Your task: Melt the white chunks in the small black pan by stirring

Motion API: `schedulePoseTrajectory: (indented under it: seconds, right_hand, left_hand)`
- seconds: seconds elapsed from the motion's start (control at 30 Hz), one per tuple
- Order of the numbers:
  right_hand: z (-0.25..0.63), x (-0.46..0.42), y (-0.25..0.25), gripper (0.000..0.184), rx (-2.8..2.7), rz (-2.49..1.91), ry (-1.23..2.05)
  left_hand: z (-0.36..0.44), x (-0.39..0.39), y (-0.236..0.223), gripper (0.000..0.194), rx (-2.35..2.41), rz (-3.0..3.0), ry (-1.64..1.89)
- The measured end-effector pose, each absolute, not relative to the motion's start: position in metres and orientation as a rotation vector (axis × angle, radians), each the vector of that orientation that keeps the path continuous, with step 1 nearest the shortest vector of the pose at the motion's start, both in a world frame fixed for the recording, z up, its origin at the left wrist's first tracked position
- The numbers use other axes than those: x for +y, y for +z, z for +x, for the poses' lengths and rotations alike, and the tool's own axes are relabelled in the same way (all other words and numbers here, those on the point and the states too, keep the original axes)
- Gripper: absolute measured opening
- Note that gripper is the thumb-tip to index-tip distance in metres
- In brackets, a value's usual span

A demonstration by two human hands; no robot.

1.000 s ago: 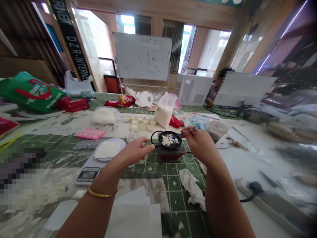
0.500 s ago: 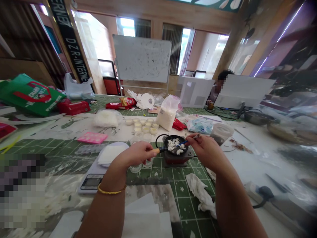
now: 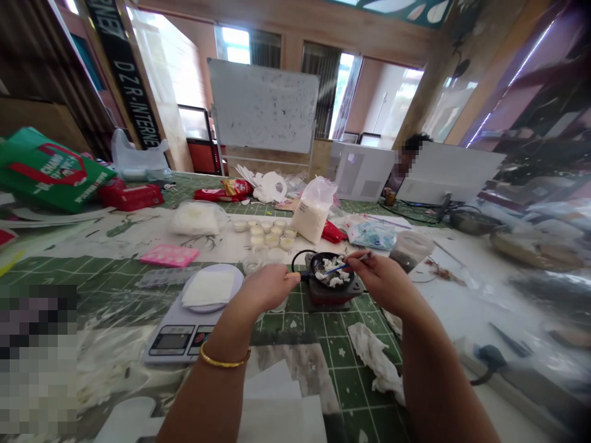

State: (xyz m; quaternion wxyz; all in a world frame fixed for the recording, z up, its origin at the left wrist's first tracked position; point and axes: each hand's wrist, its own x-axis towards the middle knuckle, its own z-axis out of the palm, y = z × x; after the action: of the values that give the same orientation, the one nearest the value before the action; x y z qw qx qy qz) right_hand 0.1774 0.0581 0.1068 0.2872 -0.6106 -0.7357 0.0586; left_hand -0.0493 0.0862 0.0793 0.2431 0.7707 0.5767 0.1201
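Your left grip [image 3: 273, 286] has slid right since the earlier frame, closer to the black pan [image 3: 322, 278], hiding more of its handle [image 3: 305, 277]. Green-gridded worktop [image 3: 357, 400] runs through the lower middle; scale [image 3: 187, 320] sits left of centre. Squat stove [image 3: 329, 299] just right of centre has the pan on top. You've got the left grip closed round the handle; your right grip [image 3: 381, 277] pinches a thin blue stick [image 3: 339, 267], reaching among white pieces [image 3: 341, 280] in the pan.
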Motion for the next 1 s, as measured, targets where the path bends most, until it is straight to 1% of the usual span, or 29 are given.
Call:
schedulePoseTrajectory:
  seconds: [0.33,0.43,0.5,0.6,0.7,0.8,0.9,1.0]
  right_hand:
    - [0.191,0.061,0.109,0.031,-1.752,-1.770,-0.057]
    - [0.192,0.065,0.106,0.028,-1.818,-1.822,0.023]
    - [0.192,0.066,0.105,0.028,-1.870,-1.774,0.105]
    - [0.194,0.064,0.107,0.031,-1.831,-1.731,0.060]
    - [0.196,0.063,0.109,0.030,-1.786,-1.823,-0.010]
    - [0.197,0.063,0.109,0.028,-1.864,-1.823,0.056]
    - [0.194,0.064,0.107,0.030,-1.851,-1.703,0.102]
    - [0.190,0.067,0.103,0.028,-1.834,-1.705,0.094]
  left_hand:
    - [-0.041,0.085,0.080,0.047,1.641,2.152,0.285]
    - [-0.041,0.085,0.081,0.046,1.615,2.141,0.293]
    - [-0.042,0.085,0.081,0.046,1.601,2.139,0.303]
    - [-0.042,0.085,0.080,0.043,1.611,2.115,0.335]
    - [-0.041,0.086,0.079,0.037,1.636,2.094,0.386]
    - [-0.040,0.086,0.078,0.033,1.632,2.118,0.365]
    - [-0.040,0.086,0.078,0.036,1.629,2.129,0.339]
    - [-0.041,0.086,0.079,0.040,1.620,2.124,0.339]
